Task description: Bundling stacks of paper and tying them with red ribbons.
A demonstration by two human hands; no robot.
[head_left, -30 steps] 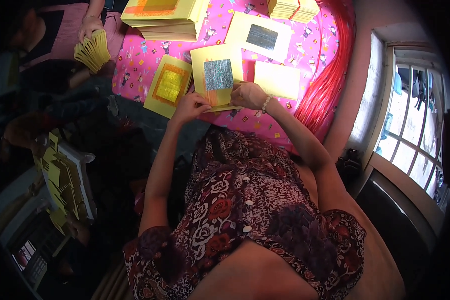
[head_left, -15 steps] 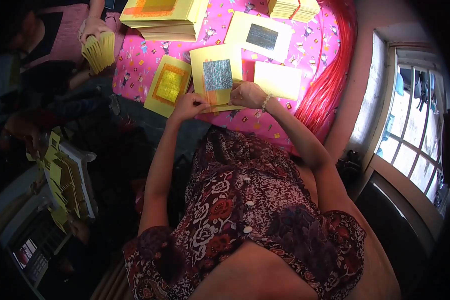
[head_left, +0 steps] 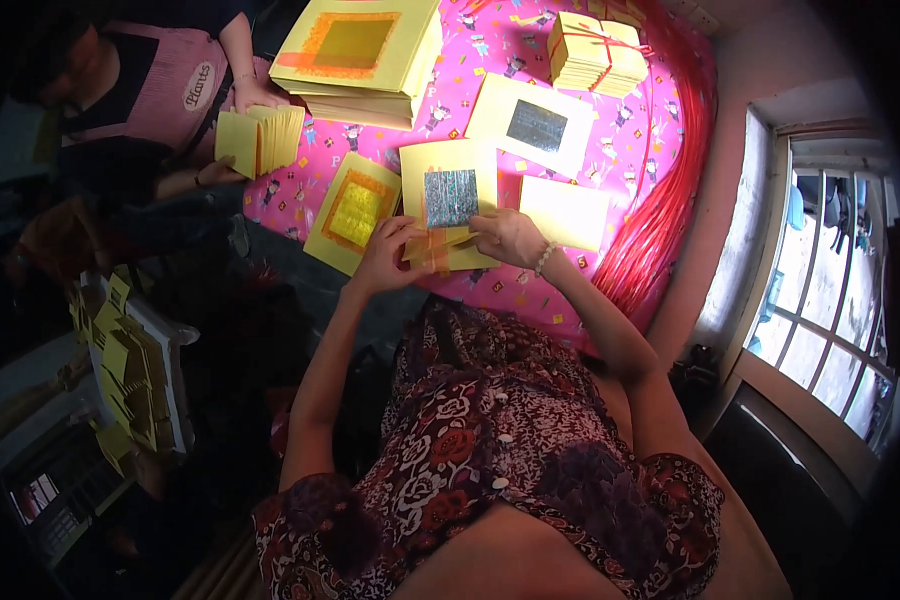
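Note:
In front of me on the pink table lies a yellow sheet of paper [head_left: 416, 182] with a silver foil square [head_left: 451, 198] on it. Its near edge is folded up toward the foil. My left hand [head_left: 386, 258] is closed on the left end of that fold, thumb and fingers curled. At the right end, my right hand [head_left: 510, 240] pinches the folded strip; a beaded bracelet circles that wrist. Beside my left hand rests a yellow sheet with a gold foil square and orange border [head_left: 356, 212]. To the right lies a plain pale yellow sheet [head_left: 564, 212].
Another silver-foil sheet [head_left: 536, 124] lies farther back. A thick paper stack [head_left: 360, 104] stands far left, a bundle tied with red string [head_left: 598, 62] far right. Red plastic strands [head_left: 660, 200] run along the right edge. At left, a co-worker's hands hold a folded paper bundle [head_left: 260, 140].
The sheet's near edge has been lifted and folded over toward the foil by both hands. The whole view has shifted, and the co-worker's paper bundle is now spread wider.

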